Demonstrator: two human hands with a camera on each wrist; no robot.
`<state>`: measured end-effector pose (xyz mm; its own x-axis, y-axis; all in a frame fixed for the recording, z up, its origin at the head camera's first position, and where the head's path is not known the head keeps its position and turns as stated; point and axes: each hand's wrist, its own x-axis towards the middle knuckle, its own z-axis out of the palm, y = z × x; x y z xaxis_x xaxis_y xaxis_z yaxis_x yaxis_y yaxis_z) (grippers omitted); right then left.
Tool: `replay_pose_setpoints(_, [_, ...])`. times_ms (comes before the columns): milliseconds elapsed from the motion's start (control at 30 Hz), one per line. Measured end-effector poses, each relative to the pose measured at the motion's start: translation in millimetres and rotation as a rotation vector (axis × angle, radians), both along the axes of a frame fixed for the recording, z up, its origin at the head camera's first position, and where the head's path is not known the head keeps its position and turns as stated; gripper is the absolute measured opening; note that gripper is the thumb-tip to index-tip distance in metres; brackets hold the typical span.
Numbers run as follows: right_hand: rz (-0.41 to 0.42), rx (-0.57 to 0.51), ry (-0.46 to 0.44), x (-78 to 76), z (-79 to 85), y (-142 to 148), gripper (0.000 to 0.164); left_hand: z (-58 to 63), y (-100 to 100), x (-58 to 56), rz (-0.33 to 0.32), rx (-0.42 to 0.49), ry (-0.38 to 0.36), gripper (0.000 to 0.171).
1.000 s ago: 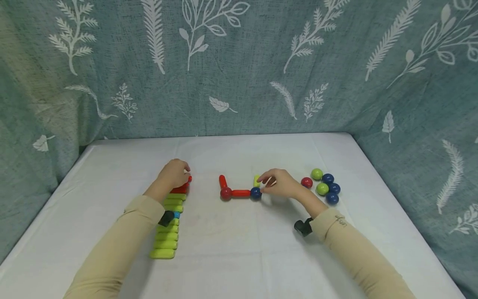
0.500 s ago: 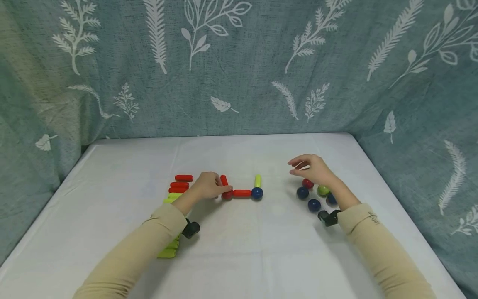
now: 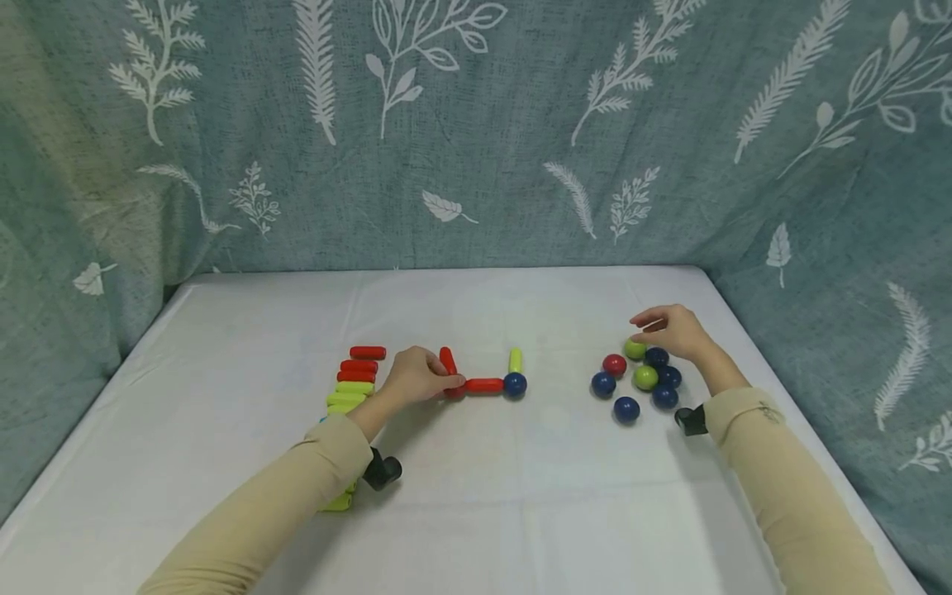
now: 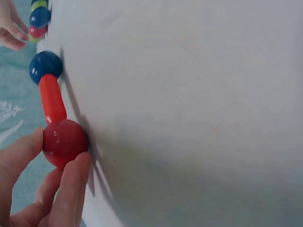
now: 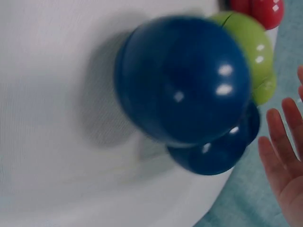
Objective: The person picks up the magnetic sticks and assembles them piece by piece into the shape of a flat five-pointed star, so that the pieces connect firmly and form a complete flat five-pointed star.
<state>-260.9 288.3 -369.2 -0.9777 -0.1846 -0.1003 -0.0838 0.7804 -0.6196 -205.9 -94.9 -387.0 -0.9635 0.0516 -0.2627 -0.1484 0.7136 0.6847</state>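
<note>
Red ball (image 4: 65, 142) sits pinched in left hand (image 3: 418, 376); right hand (image 3: 675, 330) hovers, fingers loosely extended.

On the white table (image 3: 565, 496), the left hand (image 3: 415, 377) appears to pinch a red ball (image 3: 454, 392) (mostly hidden) at one end of a red rod (image 3: 485, 386), a blue ball (image 3: 515, 385) at the other, while the right hand (image 3: 673, 329) is near a lime ball (image 3: 635, 349) beside other balls (image 3: 645, 378).
</note>
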Motion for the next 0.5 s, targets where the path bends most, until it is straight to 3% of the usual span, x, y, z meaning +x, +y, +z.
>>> replay_pose_setpoints(167, [-0.018, 0.043, -0.059, -0.7, -3.7, 4.7, 0.041, -3.6, 2.5, 4.7, 0.031, 0.031, 0.052, 0.022])
replay_pose_setpoints(333, [-0.012, 0.075, -0.106, -0.7, -5.5, 5.7, 0.043, -5.6, 3.5, 7.6, 0.057, 0.067, 0.059, 0.021])
replay_pose_setpoints(500, [-0.017, 0.078, -0.108, -5.6, -4.1, 1.8, 0.040, -5.7, 1.9, 9.3, 0.058, 0.088, 0.080, 0.022])
